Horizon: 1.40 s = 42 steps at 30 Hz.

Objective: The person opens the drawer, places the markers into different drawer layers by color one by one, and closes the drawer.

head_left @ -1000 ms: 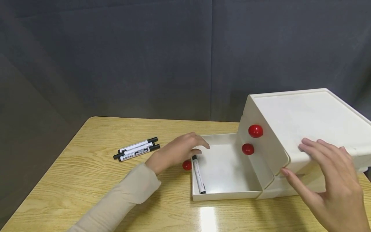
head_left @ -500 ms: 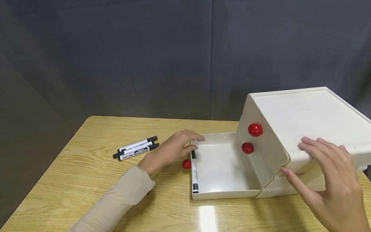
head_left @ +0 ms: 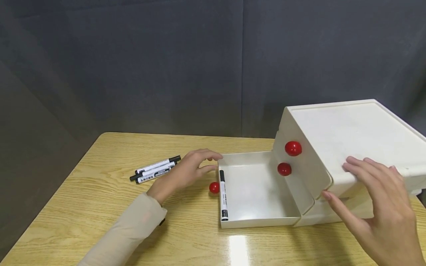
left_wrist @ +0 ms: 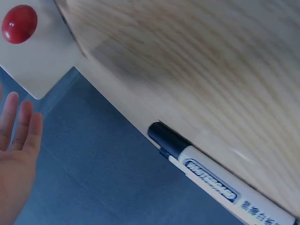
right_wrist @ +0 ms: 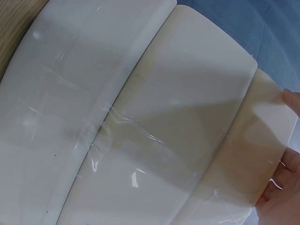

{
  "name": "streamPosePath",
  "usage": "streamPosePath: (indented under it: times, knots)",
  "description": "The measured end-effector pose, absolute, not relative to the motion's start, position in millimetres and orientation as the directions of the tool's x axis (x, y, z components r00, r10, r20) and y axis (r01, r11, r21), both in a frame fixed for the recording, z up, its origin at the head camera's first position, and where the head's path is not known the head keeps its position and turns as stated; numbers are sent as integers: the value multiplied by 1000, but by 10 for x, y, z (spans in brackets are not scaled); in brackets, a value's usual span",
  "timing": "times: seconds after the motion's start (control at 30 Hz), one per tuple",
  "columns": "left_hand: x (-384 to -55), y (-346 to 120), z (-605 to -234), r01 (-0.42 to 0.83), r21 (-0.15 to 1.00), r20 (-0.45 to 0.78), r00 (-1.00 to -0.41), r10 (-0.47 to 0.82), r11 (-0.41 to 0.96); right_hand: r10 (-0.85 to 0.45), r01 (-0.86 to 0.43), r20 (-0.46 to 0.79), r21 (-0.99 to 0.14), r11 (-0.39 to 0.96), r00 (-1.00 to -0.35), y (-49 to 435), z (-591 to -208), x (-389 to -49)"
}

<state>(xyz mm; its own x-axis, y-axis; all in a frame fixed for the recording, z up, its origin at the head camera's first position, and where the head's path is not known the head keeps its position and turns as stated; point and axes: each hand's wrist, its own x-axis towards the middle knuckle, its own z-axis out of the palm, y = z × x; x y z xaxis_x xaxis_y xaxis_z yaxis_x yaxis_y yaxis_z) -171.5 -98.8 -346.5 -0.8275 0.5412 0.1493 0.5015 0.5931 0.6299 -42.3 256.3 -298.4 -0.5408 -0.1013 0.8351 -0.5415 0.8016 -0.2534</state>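
My left hand [head_left: 186, 168] has its fingers extended and holds nothing, just outside the left wall of a pulled-out white drawer [head_left: 263, 194]. Inside, along that wall, lies a whiteboard marker [head_left: 223, 197] with a black cap. The drawer's red round knob [head_left: 214, 187] shows below my left fingers. More black-capped whiteboard markers [head_left: 156, 170] lie on the table, partly behind my left hand; one marker [left_wrist: 215, 180] is large in the left wrist view. My right hand [head_left: 387, 207] rests on the white drawer cabinet [head_left: 359, 125], fingers on top and thumb at its front corner.
Two upper drawers with red knobs, an upper knob [head_left: 293, 148] and a lower knob [head_left: 284, 169], are closed above the pulled-out one. The wooden table [head_left: 110, 177] ends at the back before a dark cloth [head_left: 166, 74].
My left hand has let go of the marker and drawn left, out of the drawer. The marker has settled against the drawer's left wall. The right hand stays where it was.
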Motion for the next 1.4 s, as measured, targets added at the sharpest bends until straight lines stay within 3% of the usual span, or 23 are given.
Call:
streamPosePath:
  times: [0.23, 0.53, 0.77, 1.03, 1.4]
  knots:
    - [-1681, -1102, -3503, 487, 639, 157, -840, 519, 595, -102, -583, 869, -234, 778, -484, 2538, -2975, -467]
    - [-1633, -1242, -3576, 468, 617, 170, -864, 474, 633, -71, -583, 865, -272, 766, -497, 2571, -2971, -432]
    - [-1604, -1363, -3606, 449, 606, 163, -878, 450, 656, -51, -614, 905, -244, 751, -422, 2524, -2917, -452]
    - [-1568, -1512, -3641, 407, 614, 138, -899, 415, 676, -42, -578, 883, -270, 770, -468, 2551, -2910, -427]
    - [-1500, -1694, -3670, 369, 589, 113, -919, 378, 719, -43, -571, 875, -276, 773, -482, 2554, -2933, -398]
